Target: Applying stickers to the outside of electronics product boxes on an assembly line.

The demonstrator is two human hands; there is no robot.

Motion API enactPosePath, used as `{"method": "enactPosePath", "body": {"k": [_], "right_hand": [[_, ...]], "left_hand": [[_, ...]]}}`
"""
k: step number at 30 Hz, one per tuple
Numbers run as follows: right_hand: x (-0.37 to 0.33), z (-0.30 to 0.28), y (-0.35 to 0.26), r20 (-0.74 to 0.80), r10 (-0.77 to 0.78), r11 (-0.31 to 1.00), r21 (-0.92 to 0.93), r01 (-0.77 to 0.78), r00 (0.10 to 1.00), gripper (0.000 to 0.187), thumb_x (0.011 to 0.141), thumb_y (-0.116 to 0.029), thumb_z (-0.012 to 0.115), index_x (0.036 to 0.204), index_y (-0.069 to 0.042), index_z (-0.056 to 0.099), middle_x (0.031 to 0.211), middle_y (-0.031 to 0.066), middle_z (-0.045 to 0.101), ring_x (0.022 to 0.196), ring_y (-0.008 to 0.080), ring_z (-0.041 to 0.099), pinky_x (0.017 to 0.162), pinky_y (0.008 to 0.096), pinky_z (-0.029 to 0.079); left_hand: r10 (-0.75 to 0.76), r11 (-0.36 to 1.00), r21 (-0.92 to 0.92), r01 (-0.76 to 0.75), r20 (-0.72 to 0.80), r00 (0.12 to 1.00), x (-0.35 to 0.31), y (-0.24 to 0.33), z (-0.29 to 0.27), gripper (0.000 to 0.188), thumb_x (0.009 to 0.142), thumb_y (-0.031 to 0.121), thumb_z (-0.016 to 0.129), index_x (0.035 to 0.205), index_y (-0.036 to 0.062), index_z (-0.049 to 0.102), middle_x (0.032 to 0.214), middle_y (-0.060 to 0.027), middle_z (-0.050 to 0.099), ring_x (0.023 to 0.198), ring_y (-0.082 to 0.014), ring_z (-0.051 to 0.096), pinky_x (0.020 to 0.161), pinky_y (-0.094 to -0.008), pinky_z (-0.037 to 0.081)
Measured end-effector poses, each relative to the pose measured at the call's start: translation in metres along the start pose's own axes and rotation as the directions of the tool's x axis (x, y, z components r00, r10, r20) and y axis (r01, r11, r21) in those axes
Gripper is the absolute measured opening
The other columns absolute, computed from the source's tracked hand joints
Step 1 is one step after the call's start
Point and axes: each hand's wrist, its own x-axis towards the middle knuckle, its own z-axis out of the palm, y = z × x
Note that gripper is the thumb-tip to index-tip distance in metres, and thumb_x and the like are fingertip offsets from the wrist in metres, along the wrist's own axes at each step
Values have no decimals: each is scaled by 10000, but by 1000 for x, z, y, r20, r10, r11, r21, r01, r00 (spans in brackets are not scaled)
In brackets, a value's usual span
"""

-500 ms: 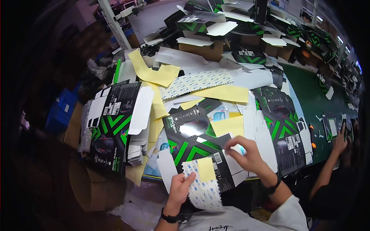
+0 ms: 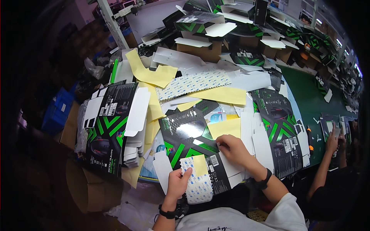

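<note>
My left hand (image 2: 178, 184) grips a sheet of adhesive pads (image 2: 199, 186), white with blue print and a bare yellow patch at its upper end. Thumb on top, it keeps the sheet over the lower part of a flattened black-and-green mouse box (image 2: 189, 133). My right hand (image 2: 232, 151) is closed in a pinch at the right side of that box, beside a white flap. Whatever its fingertips hold, if anything, is too small to make out.
Stacked flat boxes lie left (image 2: 110, 133) and right (image 2: 277, 127). Beyond are yellow backing paper (image 2: 156, 75) and another printed pad sheet (image 2: 196, 84). Open boxes (image 2: 200, 23) pile up at the back. At far right, a co-worker's hands (image 2: 332, 142) work by a green table (image 2: 300, 92).
My right hand has come down and left from above the flap to the box's right side. The left hand and its sheet have shifted only slightly.
</note>
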Motion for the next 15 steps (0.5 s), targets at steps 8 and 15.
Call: {"method": "enactPosePath", "body": {"k": [8,15], "right_hand": [[46,1,13,-186,-134,965,-249,85,973,727,726,-78,720,1345,-74,338,1232,207,469,1057,415,531,881,420,470],[16,9,-3,-211,-98,950,-310,29,972,616,768,-34,661,1315,-62,378,1204,207,481,1023,420,546,858,438,477]], "left_hand": [[83,997,-9,-83,16,996,1,-6,4,266,924,196,588,880,-52,670,750,-33,670,626,-29,552,538,-208,422],[156,988,17,-156,0,988,0,-2,4,268,922,197,591,858,-51,670,718,-22,659,598,-29,536,519,-209,405]]}}
